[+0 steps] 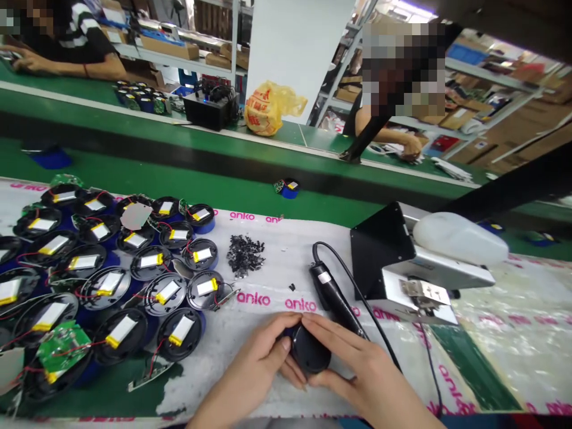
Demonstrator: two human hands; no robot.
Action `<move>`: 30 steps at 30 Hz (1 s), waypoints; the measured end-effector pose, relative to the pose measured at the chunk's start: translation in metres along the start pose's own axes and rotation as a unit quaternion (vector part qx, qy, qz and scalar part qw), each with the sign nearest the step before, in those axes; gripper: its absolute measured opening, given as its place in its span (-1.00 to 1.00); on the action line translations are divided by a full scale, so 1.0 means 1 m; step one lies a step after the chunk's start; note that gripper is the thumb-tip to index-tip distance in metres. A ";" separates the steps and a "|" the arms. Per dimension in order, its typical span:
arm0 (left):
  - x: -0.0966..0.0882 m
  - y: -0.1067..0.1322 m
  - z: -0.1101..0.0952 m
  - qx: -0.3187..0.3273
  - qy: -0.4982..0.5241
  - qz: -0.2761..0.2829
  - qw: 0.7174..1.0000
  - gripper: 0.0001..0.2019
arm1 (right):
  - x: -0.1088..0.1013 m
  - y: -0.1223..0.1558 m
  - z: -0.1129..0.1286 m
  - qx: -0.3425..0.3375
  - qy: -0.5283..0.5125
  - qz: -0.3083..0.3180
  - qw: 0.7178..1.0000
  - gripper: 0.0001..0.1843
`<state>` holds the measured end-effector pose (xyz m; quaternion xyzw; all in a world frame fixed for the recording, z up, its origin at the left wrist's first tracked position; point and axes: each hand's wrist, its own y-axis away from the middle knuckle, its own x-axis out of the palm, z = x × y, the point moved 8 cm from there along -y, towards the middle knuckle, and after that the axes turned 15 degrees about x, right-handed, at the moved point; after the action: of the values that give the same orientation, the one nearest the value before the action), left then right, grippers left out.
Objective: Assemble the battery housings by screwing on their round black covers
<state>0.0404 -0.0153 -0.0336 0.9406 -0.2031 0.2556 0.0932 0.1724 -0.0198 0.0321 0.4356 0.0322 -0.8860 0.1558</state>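
Observation:
Both my hands grip one round black disc-shaped part (309, 351) near the front edge of the bench. My left hand (259, 357) pinches its left rim with thumb and fingers. My right hand (357, 363) wraps its top and right side, fingers curled over it. A black electric screwdriver (333, 297) with its cable lies on the white sheet just behind my right hand, untouched. A small heap of black screws (245, 255) lies further back.
Several open round black units with silver-and-yellow batteries (134, 280) crowd the left of the bench, plus a green circuit board (62, 345). A black-and-white machine (420, 262) stands at right. Beyond a green conveyor (179, 185), two other people work; a yellow bag (268, 107) sits there.

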 end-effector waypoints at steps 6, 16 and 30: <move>0.002 0.000 0.001 -0.009 0.020 0.004 1.000 -0.59 | 0.004 0.006 -0.003 0.006 0.057 -0.010 0.998 -0.12; 0.003 0.006 -0.006 0.010 -0.024 0.016 1.000 -0.41 | 0.004 0.013 0.000 -0.035 0.095 -0.031 0.994 -0.32; 0.004 -0.001 -0.011 0.003 -0.118 -0.020 0.993 -0.47 | 0.007 0.005 -0.004 0.008 0.134 0.024 0.991 -0.29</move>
<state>0.0391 -0.0122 -0.0222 0.9683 -0.1932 0.1411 0.0711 0.1732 -0.0257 0.0241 0.5525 0.0348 -0.8157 0.1678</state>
